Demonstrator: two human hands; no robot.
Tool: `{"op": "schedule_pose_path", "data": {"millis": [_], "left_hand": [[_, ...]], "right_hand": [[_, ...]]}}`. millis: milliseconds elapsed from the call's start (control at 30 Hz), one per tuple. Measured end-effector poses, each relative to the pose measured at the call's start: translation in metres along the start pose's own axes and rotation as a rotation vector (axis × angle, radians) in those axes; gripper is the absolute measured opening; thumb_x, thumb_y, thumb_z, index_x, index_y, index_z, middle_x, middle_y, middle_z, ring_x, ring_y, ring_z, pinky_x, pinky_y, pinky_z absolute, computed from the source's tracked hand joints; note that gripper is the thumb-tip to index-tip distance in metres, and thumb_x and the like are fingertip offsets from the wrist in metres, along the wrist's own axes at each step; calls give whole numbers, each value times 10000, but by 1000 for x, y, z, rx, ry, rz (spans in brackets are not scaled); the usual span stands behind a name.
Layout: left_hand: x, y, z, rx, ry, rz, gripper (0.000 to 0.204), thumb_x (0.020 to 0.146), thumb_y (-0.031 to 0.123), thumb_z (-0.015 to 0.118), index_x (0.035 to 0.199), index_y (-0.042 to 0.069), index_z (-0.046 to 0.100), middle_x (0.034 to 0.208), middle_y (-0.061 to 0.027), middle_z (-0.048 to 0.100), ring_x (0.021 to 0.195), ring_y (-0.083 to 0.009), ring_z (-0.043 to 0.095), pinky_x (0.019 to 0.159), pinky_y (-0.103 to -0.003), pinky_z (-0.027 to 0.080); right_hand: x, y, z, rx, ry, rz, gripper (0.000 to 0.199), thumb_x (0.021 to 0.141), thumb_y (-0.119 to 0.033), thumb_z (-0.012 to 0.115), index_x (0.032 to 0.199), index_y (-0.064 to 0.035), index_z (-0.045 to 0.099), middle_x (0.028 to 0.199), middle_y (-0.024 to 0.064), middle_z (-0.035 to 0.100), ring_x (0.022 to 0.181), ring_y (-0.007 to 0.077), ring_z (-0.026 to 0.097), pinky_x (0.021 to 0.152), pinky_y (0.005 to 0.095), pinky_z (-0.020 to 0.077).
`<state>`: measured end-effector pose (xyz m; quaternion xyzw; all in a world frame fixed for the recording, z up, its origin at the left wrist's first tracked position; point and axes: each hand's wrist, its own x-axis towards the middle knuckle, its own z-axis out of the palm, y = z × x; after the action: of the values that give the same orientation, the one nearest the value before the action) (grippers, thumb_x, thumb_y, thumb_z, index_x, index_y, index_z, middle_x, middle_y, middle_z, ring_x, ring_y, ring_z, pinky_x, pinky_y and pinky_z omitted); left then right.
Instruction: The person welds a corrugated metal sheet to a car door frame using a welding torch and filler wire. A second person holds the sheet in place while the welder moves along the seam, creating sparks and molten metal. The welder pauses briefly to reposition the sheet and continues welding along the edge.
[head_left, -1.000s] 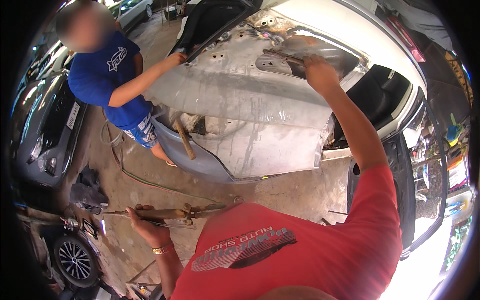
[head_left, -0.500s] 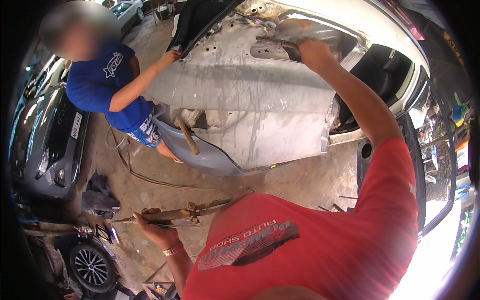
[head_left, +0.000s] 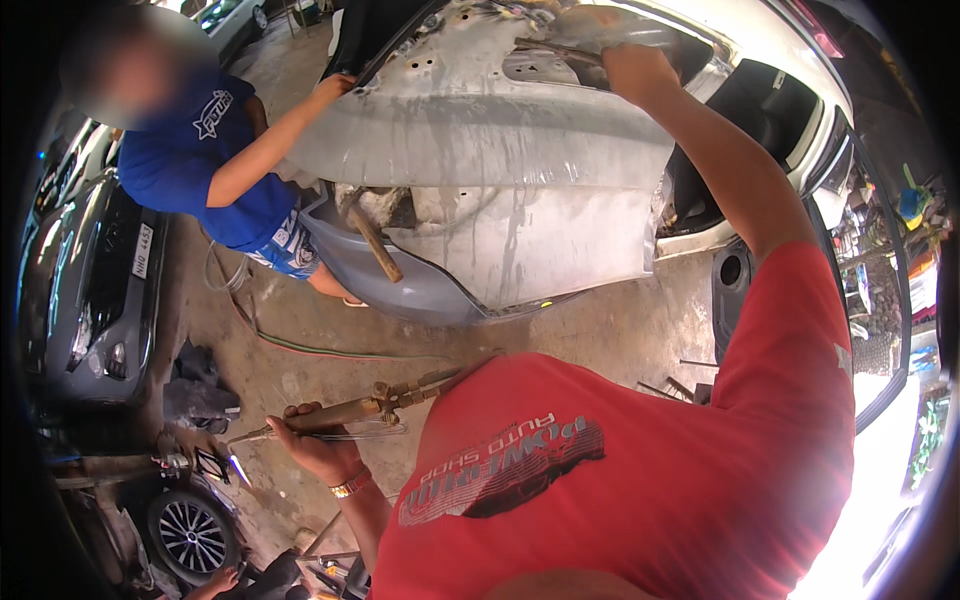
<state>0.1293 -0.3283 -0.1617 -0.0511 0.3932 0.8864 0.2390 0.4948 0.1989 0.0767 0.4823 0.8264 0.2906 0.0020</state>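
Observation:
My left hand (head_left: 315, 445) is closed around a brass gas torch (head_left: 350, 412), held low and level beside my red shirt. A small bluish flame (head_left: 237, 468) burns at the torch tip on the left. My right hand (head_left: 635, 70) is raised far up and grips a thin dark metal tool (head_left: 555, 48) pressed against the top edge of a bare grey car body panel (head_left: 520, 170). A co-worker in a blue shirt holds the panel's upper left corner with one hand (head_left: 335, 85).
A wooden-handled hammer (head_left: 375, 245) leans against a grey bumper piece (head_left: 400, 290) under the panel. Hoses (head_left: 300, 348) trail over the concrete floor. A grey car (head_left: 90, 290) stands at left, a wheel (head_left: 190, 535) at lower left, and a white car (head_left: 790, 110) behind the panel.
My right hand has slid higher along the panel's top edge with the tool. The torch in my left hand has stayed low and level, and the co-worker keeps hold of the panel.

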Motion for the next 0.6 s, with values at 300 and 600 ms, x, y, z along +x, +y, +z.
{"op": "schedule_pose_path", "data": {"millis": [300,600], "left_hand": [[13,-4,4,4,-33,-29,321,1065,450,669,1026,151,562,917,21,591,841,-114,603,820,-284,527],[9,3,4,59,-17,15,351,1069,468,656,994,137,565,917,10,586,836,-126,599,812,-299,521]], "right_hand": [[19,11,8,295,-347,54,496,849,-109,602,1343,-70,633,1213,263,717,1117,425,709,904,521,573],[7,10,-4,616,-469,26,744,803,-49,680,1507,-129,452,1186,244,695,1051,430,691,822,552,523]]}}
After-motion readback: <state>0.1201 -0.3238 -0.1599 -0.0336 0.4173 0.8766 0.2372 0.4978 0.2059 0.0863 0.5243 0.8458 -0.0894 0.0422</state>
